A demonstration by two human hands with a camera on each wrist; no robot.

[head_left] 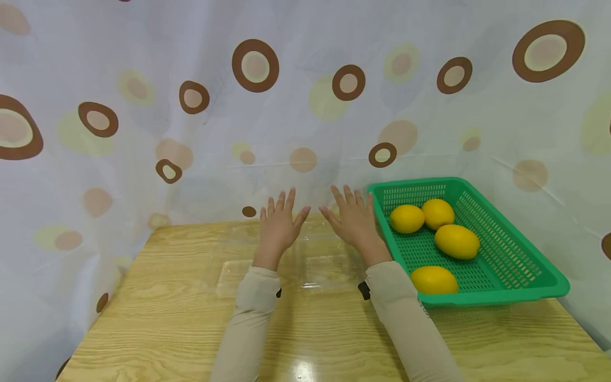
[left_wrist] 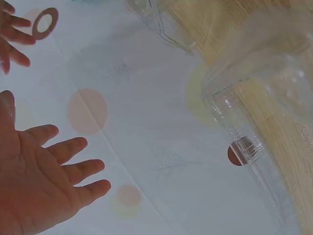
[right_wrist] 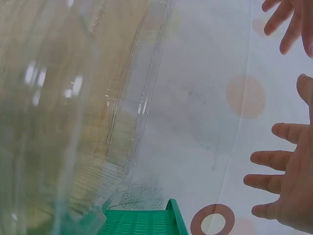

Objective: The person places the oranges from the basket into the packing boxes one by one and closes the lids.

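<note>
Both hands hover side by side above a clear plastic clamshell box (head_left: pixel 286 265) lying open on the wooden table (head_left: pixel 167 323). My left hand (head_left: pixel 279 225) has its fingers spread and straight and holds nothing; it also shows in the left wrist view (left_wrist: pixel 44 181). My right hand (head_left: pixel 353 217) is spread the same way, empty, close to the left rim of a green basket (head_left: pixel 525 265). The right hand (right_wrist: pixel 288 166) appears again in the right wrist view beside the clear box (right_wrist: pixel 98 122). Several yellow lemons (head_left: pixel 455 241) lie in the basket.
A white curtain with brown and yellow circles (head_left: pixel 255 66) hangs right behind the table and wraps both sides. The green basket overhangs the table's right back corner. Bare wood lies in front of the box, toward me.
</note>
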